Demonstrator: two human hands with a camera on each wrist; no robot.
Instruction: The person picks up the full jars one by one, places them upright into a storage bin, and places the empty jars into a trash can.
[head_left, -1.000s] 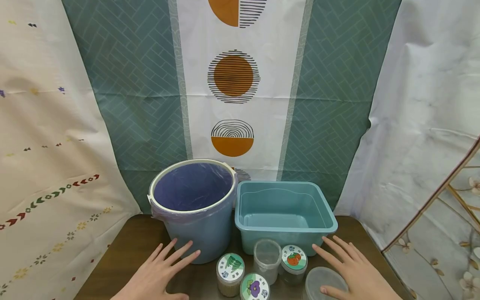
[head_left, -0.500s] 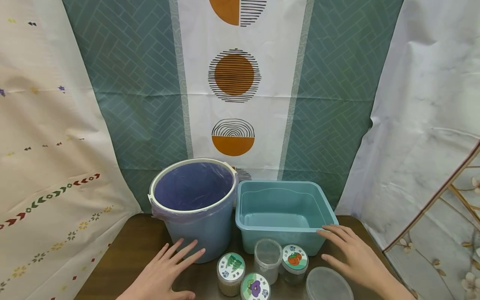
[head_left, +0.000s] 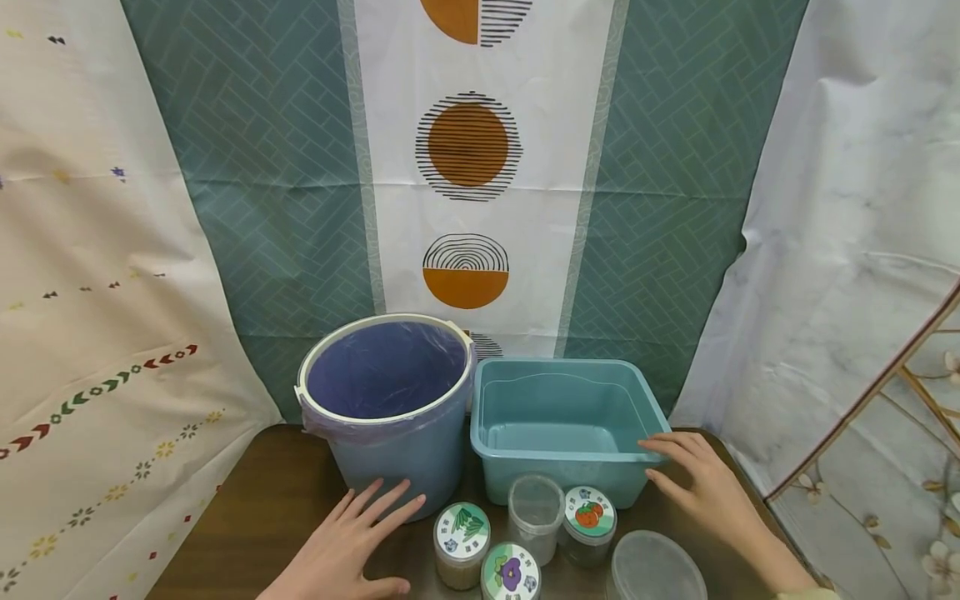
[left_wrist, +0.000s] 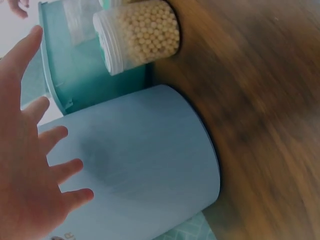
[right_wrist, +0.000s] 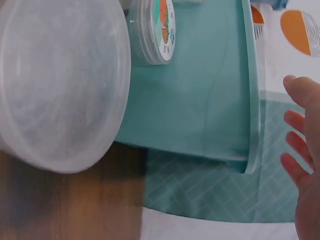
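Note:
My left hand hovers in front of a blue bin, its fingers spread and straight, holding nothing. Just right of it stands a jar with a green-plant picture on its lid; the left wrist view shows pale round balls inside a jar. My right hand is at the front right corner of a teal basin, fingers loosely bent and apart from the rim in the right wrist view. Nearest below it is a wide container with a translucent lid.
A clear plastic cup and a jar with an orange-fruit lid stand before the basin. A jar with a purple-flower lid is closer to the front. Patterned cloth hangs behind the brown table.
My right hand has risen from over the wide container to the basin's right corner, its fingers less spread. My left hand has drifted slightly to the right.

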